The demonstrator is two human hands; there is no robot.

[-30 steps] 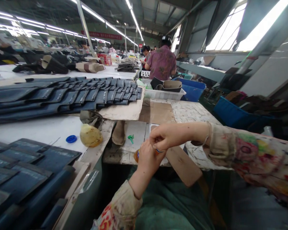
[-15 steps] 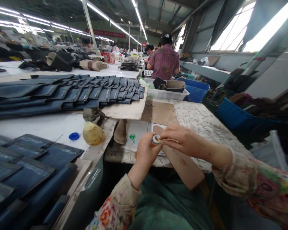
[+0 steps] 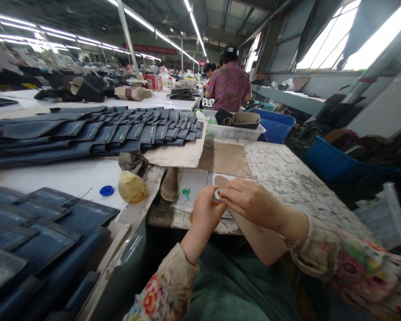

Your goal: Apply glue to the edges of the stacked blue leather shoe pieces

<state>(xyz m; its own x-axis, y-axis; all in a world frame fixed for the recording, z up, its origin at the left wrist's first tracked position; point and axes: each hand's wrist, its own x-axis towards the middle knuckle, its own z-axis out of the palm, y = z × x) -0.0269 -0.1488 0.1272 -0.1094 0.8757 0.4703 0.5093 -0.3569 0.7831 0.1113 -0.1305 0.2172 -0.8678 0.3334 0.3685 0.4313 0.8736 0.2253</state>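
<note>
My left hand is wrapped round a small orange bottle with a white and blue rim, its mouth facing up; most of it is hidden by the fingers. The fingers of my right hand are pinched together at the bottle's mouth, and what they hold there cannot be made out. Below the right hand a long tan board sticks out over the table's front edge. A small green plastic piece lies on the table left of the bottle, beside a brown sole-shaped piece.
Left of the hands are a blue cap and a stained yellowish rounded object. Overlapping dark blue panels cover a board behind, with more panels at front left. Beyond the worktable stand a clear bin and a seated co-worker.
My right hand has shifted slightly left and its fingers have closed in over the bottle's mouth. The left hand keeps its grip on the bottle. The whole view has shifted slightly.
</note>
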